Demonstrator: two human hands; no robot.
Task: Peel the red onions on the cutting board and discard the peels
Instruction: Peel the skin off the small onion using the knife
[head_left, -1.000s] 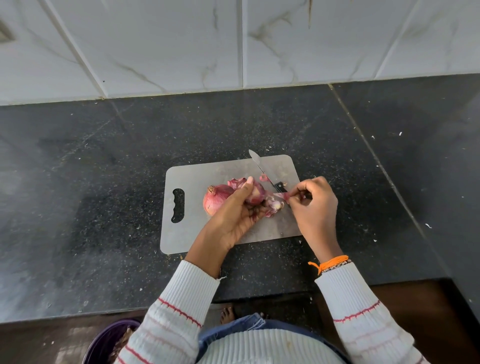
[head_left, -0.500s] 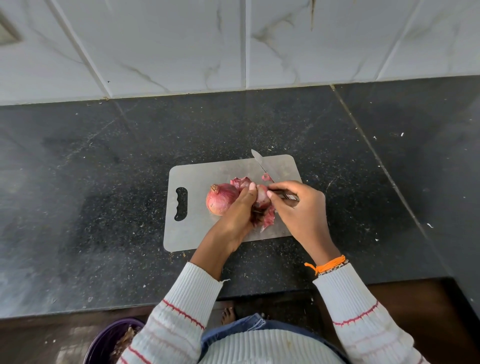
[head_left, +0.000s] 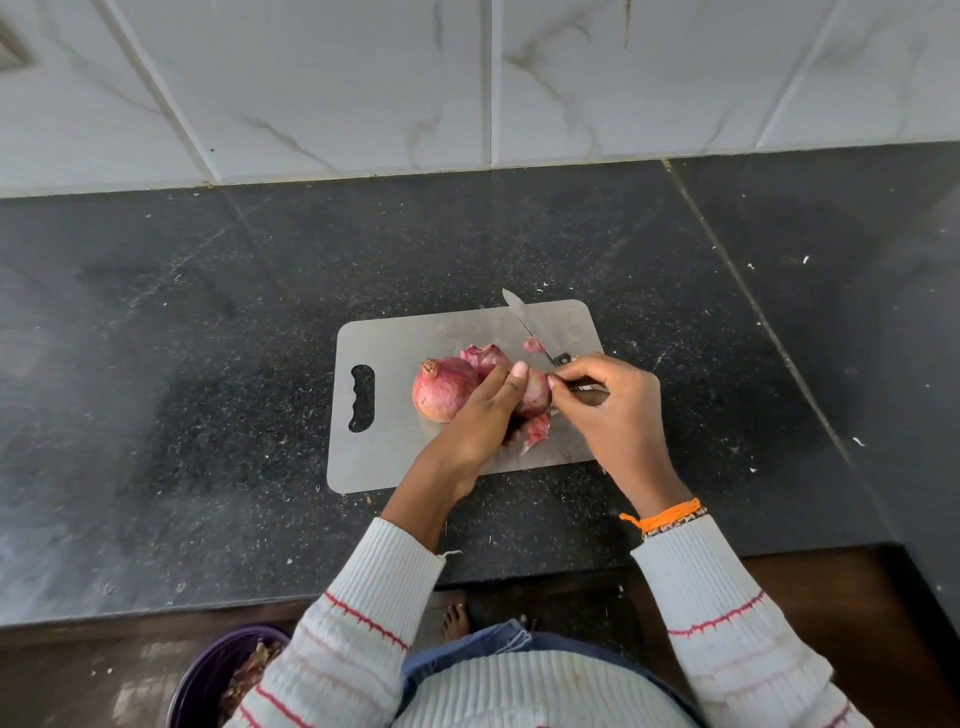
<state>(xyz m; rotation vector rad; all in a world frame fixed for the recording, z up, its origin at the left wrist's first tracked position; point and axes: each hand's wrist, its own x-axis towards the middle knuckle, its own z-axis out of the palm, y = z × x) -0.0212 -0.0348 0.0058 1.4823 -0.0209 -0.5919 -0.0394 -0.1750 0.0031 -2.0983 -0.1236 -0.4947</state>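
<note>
Two red onions sit on the grey cutting board (head_left: 395, 457) on the dark tabletop (head_left: 208, 364). Leftmost, the whole onion (head_left: 441, 387) lies untouched, as before. Beside it, the left hand (head_left: 480, 415) curls its grip around the second onion (head_left: 537, 395), loose peel (head_left: 535, 434) hanging beneath. The right hand (head_left: 613, 410), a second ago drawn away, now pinches the skin at that onion's top. A knife (head_left: 530, 327) lies behind. Below left, a purple bin (head_left: 208, 675) holds brown scraps.
</note>
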